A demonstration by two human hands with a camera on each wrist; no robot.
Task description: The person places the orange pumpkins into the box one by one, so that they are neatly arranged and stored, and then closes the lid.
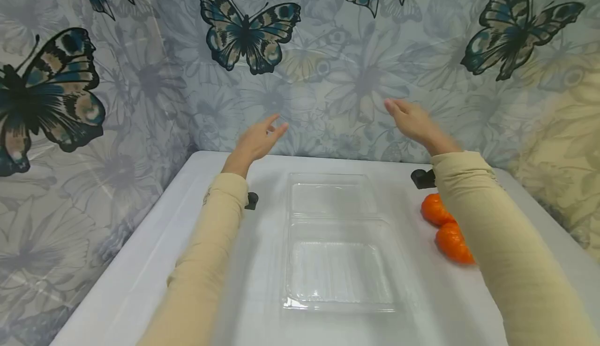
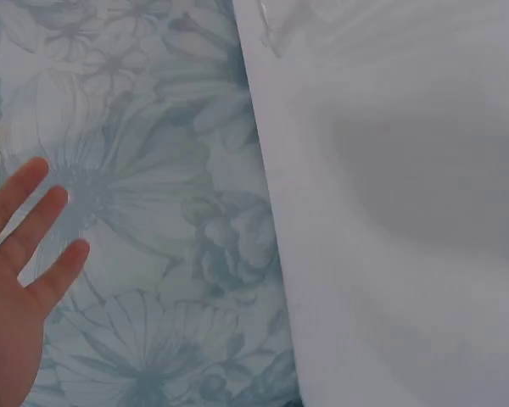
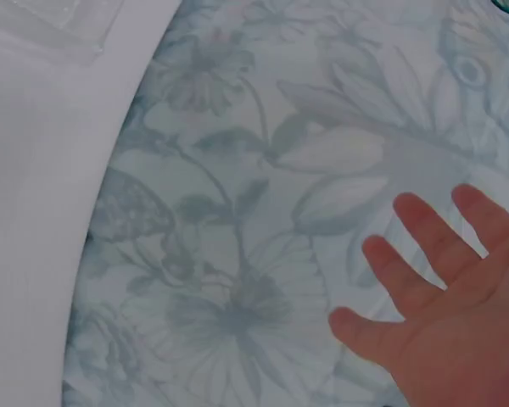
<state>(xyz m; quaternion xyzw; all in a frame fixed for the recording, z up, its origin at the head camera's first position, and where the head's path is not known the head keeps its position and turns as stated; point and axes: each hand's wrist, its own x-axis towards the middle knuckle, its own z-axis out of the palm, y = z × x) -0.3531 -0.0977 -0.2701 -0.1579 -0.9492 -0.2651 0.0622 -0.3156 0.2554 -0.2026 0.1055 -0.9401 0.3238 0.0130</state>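
Observation:
Both hands are raised past the far edge of a white table, holding nothing. In the head view the left hand (image 1: 259,140) is up at centre left, its fingers apart; the left wrist view shows several spread fingers of this hand (image 2: 21,271). The right hand (image 1: 414,122) is higher, to the right; in the right wrist view the same hand (image 3: 458,305) has its fingers spread. Between the forearms a clear plastic container (image 1: 339,270) lies open on the table, with nothing inside. Two orange, lobed objects (image 1: 434,209) lie beside the right forearm, which partly covers them.
The white table (image 1: 140,283) ends just below the hands in the head view. Behind it and on the left hangs patterned cloth (image 1: 319,116) with butterflies and flowers. A small black piece sticks out at each wrist.

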